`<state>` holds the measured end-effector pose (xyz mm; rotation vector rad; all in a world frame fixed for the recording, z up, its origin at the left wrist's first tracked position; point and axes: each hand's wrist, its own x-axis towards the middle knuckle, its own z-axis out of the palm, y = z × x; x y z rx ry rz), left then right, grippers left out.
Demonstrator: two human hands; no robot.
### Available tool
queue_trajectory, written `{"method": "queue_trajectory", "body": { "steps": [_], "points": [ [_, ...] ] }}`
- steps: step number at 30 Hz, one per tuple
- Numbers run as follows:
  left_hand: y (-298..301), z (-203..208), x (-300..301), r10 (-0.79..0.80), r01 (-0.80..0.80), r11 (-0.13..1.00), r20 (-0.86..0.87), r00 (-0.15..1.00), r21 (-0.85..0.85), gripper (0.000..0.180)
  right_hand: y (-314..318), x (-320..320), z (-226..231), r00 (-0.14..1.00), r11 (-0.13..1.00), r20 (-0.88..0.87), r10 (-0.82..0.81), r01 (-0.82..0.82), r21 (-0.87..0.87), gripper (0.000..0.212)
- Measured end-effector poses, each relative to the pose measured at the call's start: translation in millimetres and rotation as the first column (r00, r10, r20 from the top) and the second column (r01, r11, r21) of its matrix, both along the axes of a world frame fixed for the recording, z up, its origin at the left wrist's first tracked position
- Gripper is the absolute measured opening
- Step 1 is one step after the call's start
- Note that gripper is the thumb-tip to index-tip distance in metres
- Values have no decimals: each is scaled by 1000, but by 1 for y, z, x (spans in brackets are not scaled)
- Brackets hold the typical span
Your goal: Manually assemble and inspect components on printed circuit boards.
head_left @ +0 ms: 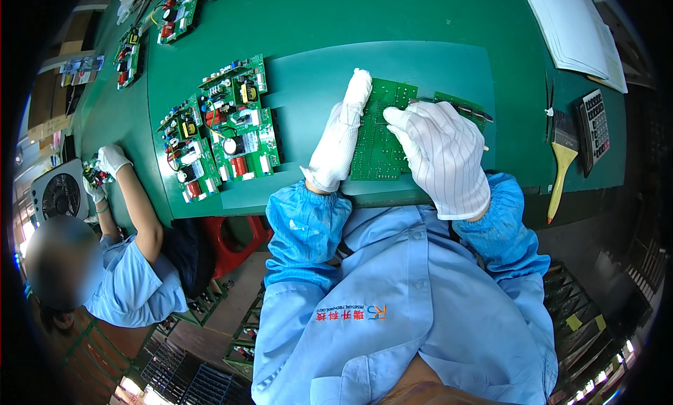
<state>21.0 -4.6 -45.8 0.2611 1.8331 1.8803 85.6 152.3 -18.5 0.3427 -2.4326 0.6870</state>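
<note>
A green printed circuit board (382, 135) lies with its solder side up on the green bench mat in front of me. My left hand (340, 128), in a white glove, grips the board along its left edge. Over the board's right part is my right hand (440, 152), in a white striped glove, with thumb and fingers pinched together. What it pinches, if anything, is hidden. Beyond its knuckles shows another green board part (459, 109) with a dark bar along it; whether it joins the main board I cannot tell.
Populated circuit boards (242, 128) lie left of the mat, with several more at the far left. At right are a paintbrush (563, 149), a calculator (596, 131) and white papers (571, 30). A co-worker (137, 272) sits at left by a fan (62, 191), handling a board.
</note>
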Motion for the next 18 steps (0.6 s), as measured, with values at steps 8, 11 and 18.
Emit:
{"method": "queue_trajectory", "body": {
  "steps": [8, 11, 18],
  "points": [
    [4, 7, 5, 68, -74, 995, 84, 994, 60, 65, 4, -2, 1, 997, 977, -22, 78, -81, -195, 22],
    [7, 9, 6, 117, -123, 991, 112, 987, 49, 64, 13, 5, 11, 1000, 877, -2, 10, -10, -480, 24],
    [-8, -21, 6, 58, -58, 998, -25, 998, 13, 60, 67, 16, 5, 892, 613, 390, -229, 443, -654, 37]
  ]
}}
